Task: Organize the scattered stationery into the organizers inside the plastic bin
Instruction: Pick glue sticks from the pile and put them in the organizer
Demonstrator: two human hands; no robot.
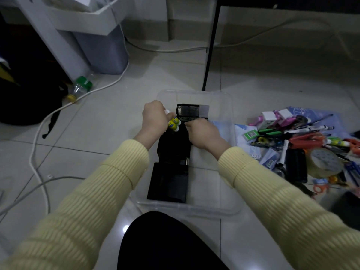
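A clear plastic bin sits on the tiled floor in front of me. Inside it stand black organizers: a mesh one at the far end and solid black trays nearer me. My left hand grips a small bundle of yellow-and-white glue sticks just above the organizers' left side. My right hand rests over the middle organizer with curled fingers; whether it holds anything is hidden. The scattered stationery lies in a pile to the bin's right: scissors, markers, tape rolls, erasers.
A white cable runs across the floor at left. An empty bottle lies near a grey waste bin. A black stand leg rises just behind the plastic bin. A black bag sits far left. My knee is below.
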